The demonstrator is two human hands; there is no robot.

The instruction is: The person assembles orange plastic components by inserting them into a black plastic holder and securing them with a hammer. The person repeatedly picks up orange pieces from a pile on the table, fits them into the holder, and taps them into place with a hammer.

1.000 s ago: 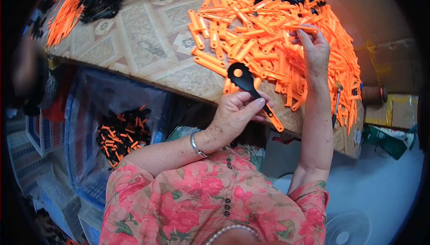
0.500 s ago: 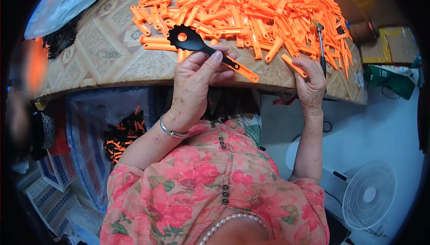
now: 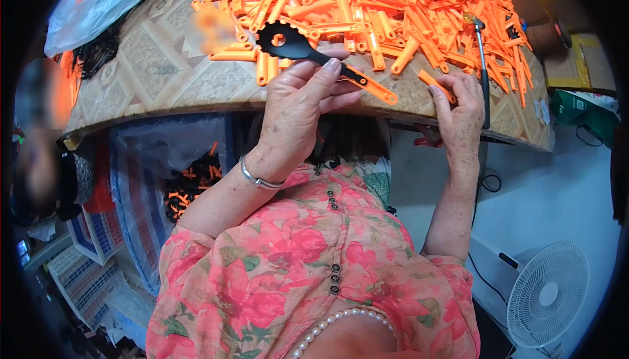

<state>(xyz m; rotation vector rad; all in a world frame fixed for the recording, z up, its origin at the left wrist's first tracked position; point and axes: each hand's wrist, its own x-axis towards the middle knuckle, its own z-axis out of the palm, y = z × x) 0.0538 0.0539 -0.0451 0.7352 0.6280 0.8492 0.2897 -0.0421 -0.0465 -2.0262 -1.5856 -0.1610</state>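
My left hand (image 3: 295, 106) is closed around a black spaghetti server (image 3: 299, 47) with a toothed rim and a hole in its head. An orange handle piece (image 3: 378, 90) is fitted along the lower end of the server, pointing right and toward me. Another orange handle (image 3: 435, 85) is pinched between the thumb and fingers of my right hand (image 3: 462, 113), apart from the server. Beyond both hands spreads a large heap of loose orange handles (image 3: 377, 15).
On the patterned table (image 3: 173, 87), a hammer-like tool (image 3: 484, 70) lies just beyond my right hand. A plastic bag (image 3: 105, 5) sits at far left. Below are a lined sack (image 3: 141, 195) holding black-and-orange pieces, plastic baskets (image 3: 82, 283) and a white fan (image 3: 549, 293).
The whole view has shifted slightly, moving most things a little to the right. Both hands keep their holds, with the server and the loose handle still apart.
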